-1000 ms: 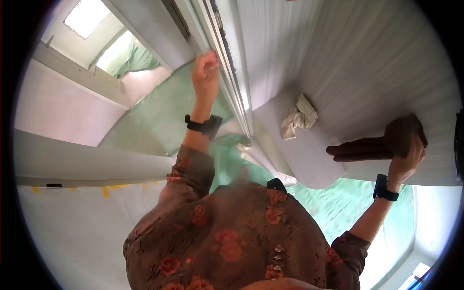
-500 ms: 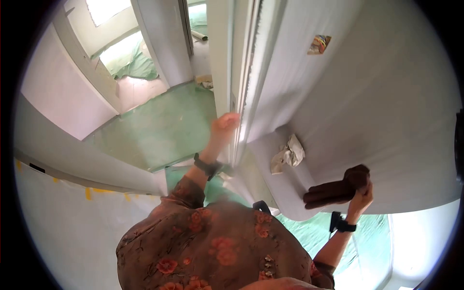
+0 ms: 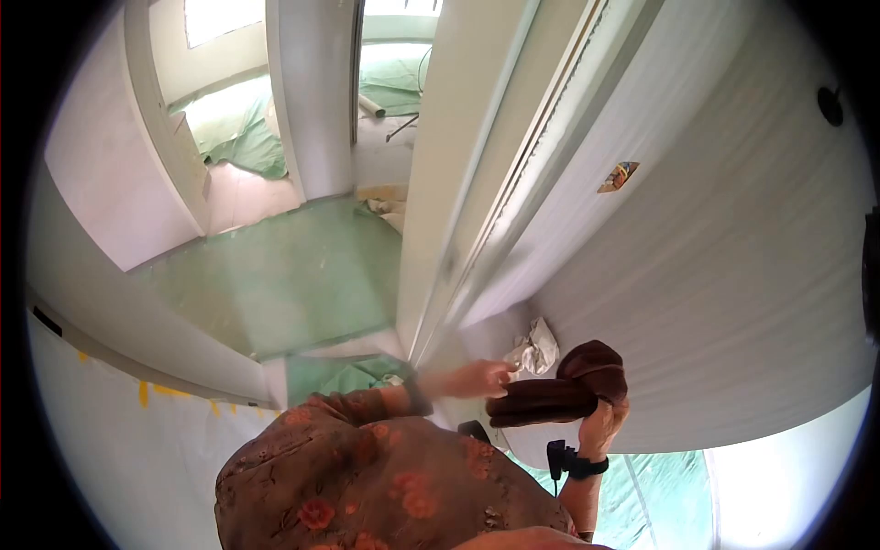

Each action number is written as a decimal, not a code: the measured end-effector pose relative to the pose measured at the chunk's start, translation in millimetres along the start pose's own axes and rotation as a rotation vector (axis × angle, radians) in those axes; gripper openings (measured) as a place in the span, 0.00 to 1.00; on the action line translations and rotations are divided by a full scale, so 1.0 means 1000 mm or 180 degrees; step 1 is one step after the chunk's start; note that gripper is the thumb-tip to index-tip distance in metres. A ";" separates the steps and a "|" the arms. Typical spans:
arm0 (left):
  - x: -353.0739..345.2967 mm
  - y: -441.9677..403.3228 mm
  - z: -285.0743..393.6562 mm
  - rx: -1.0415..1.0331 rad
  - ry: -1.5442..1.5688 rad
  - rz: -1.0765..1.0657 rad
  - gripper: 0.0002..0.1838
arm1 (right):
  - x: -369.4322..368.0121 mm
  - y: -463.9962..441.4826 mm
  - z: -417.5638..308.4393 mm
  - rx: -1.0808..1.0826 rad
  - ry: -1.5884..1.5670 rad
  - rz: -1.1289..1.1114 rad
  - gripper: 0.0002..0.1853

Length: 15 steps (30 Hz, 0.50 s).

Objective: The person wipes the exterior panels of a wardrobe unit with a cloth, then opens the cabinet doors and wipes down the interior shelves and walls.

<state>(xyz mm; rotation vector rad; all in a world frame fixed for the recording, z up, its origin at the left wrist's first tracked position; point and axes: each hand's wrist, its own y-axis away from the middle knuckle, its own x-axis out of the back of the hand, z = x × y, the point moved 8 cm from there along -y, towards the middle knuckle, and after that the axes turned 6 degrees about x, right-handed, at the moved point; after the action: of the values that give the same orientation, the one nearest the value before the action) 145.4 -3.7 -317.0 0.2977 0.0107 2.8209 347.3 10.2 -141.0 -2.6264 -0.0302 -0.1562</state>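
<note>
A dark brown folded cloth (image 3: 550, 399) hangs bunched in my right hand (image 3: 605, 426), whose fingers are closed round its right end. My left hand (image 3: 481, 378) is at the cloth's left end, fingers pinched together. Whether it touches the cloth, or what the fingertips hold, is too small to make out. Just behind the cloth, crumpled whitish paper or cloth (image 3: 536, 348) lies on a grey ledge at the foot of the wall.
A door frame (image 3: 513, 192) rises ahead beside the grey wall (image 3: 733, 275). An open wall box with wires (image 3: 619, 176) sits in it. Green sheeting (image 3: 284, 275) covers the floor past the doorway. At the left, a pale covering (image 3: 119, 458) carries yellow tape.
My left hand has come down from the door frame and across to the cloth. My right hand has brought the brown cloth left, closer to my body. The view has shifted.
</note>
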 end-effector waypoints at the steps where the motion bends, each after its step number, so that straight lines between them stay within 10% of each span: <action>1: -0.001 0.004 0.017 -0.0086 0.0039 -0.0009 0.21 | -0.014 0.002 -0.003 0.0001 -0.0368 -0.0211 0.12; 15: 0.011 0.029 0.061 -0.0148 0.1165 -0.0546 0.19 | -0.057 0.048 0.006 0.0471 0.0807 -0.1411 0.13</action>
<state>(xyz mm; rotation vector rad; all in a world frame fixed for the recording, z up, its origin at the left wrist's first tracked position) 138.6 -29.4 -254.3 -0.2221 0.0477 2.6590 294.1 -28.2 -175.5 -2.3956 -0.5163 -0.6120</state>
